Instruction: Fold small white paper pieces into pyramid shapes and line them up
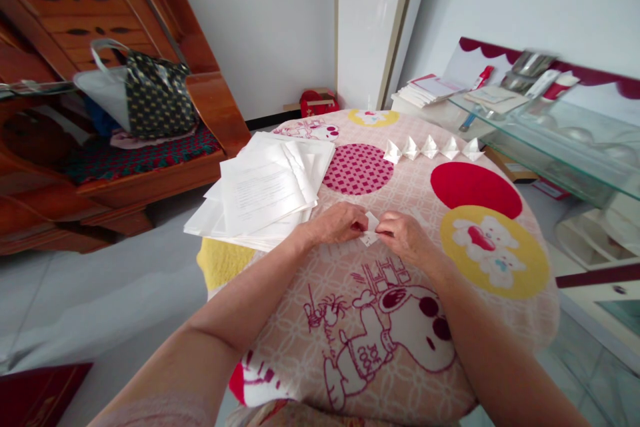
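Between my hands, just above the cloth-covered table, is a small piece of folded white paper (370, 227). My left hand (340, 221) pinches its left side, and my right hand (404, 235) pinches its right side. Beyond my right hand, several folded white paper pieces (430, 147) with pointed tips stand in a row. A stack of white sheets (260, 197) lies to the left of my left hand; the top sheet carries printed text, and a creased paper rests on it.
A patterned cloth (345, 280) covers the round table. On the right stands a glass shelf (565, 140) with papers, a red bottle (483, 77) and metal bowls (533, 67). To the left, a wooden bench (150, 180) bears a dark patterned bag (157, 97).
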`<state>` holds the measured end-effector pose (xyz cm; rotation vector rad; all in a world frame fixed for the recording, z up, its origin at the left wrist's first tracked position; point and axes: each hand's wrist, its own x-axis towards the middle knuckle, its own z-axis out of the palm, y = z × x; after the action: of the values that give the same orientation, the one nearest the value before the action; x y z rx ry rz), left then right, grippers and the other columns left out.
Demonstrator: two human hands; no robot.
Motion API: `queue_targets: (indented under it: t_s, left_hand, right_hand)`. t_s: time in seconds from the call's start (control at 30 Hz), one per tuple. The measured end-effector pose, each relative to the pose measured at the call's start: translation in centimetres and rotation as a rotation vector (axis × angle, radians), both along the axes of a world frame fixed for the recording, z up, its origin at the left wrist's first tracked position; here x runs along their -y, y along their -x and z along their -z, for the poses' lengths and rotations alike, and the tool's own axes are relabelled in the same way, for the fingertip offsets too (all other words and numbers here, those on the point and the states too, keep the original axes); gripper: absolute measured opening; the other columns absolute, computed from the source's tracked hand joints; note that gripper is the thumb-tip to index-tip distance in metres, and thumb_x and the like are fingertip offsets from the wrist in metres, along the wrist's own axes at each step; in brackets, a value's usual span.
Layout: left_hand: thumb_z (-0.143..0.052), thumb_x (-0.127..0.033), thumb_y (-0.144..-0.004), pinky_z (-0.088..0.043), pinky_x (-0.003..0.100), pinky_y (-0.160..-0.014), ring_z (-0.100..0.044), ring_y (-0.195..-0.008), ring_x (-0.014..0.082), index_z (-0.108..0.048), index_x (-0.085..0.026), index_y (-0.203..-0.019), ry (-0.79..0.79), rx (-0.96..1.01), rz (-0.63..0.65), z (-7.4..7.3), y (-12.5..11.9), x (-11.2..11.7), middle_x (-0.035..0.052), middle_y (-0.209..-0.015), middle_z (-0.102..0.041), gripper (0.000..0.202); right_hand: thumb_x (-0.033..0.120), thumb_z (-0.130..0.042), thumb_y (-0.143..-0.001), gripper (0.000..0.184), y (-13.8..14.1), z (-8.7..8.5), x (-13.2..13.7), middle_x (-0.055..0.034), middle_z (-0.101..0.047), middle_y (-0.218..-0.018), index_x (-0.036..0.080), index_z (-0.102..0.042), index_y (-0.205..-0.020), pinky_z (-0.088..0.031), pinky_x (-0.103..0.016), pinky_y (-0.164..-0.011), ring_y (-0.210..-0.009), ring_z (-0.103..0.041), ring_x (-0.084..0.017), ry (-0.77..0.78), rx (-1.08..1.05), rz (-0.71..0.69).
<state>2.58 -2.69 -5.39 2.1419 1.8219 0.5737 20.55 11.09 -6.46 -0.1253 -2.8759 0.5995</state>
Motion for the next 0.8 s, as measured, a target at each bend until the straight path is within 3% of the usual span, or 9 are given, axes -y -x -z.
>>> queue_targets:
  t_s: [0.2,0.43,0.67,0.8]
  left_hand:
    - [-0.061,-0.013,-0.085,-0.043,0.025,-0.07,-0.064,-0.074,0.0139,-0.074,-0.015,-0.077,0.008,0.025,-0.119,0.4,0.2,-0.2,0.004,-0.08,-0.074,0.016]
    - [-0.066,-0.025,-0.089,-0.037,0.024,-0.062,-0.056,-0.063,0.0113,-0.072,-0.016,-0.081,0.036,0.137,-0.301,0.8,-0.3,-0.7,-0.0007,-0.071,-0.068,0.014]
    - [-0.061,-0.026,-0.093,-0.036,0.025,-0.063,-0.056,-0.065,0.012,-0.071,-0.016,-0.083,0.027,0.1,-0.342,0.3,-1.0,-0.6,0.0003,-0.073,-0.069,0.017]
    - [-0.067,-0.025,-0.088,-0.038,0.026,-0.064,-0.057,-0.066,0.0127,-0.069,-0.017,-0.08,0.058,0.006,-0.313,0.3,-1.2,-0.7,0.0003,-0.074,-0.069,0.012]
  right_hand:
    - [0.013,-0.062,-0.089,0.024,-0.3,-0.9,-0.2,-0.0061,-0.067,-0.078,0.017,-0.072,-0.068,-0.038,-0.03,-0.067,-0.072,-0.058,-0.017,0.018,0.062,0.138]
    - [0.02,-0.066,-0.081,0.016,0.1,-0.4,-0.7,-0.0019,-0.066,-0.061,0.016,-0.073,-0.067,-0.034,-0.028,-0.058,-0.06,-0.055,-0.015,0.307,0.103,0.307]
    - [0.021,-0.066,-0.079,0.012,0.4,-0.4,-0.4,0.0002,-0.062,-0.062,0.017,-0.069,-0.068,-0.033,-0.027,-0.059,-0.061,-0.052,-0.014,0.351,0.072,0.27]
    - [0.023,-0.064,-0.082,0.022,0.6,-0.4,-0.1,0.0012,-0.055,-0.056,0.018,-0.064,-0.06,-0.03,-0.028,-0.058,-0.059,-0.049,-0.013,0.362,0.084,0.278]
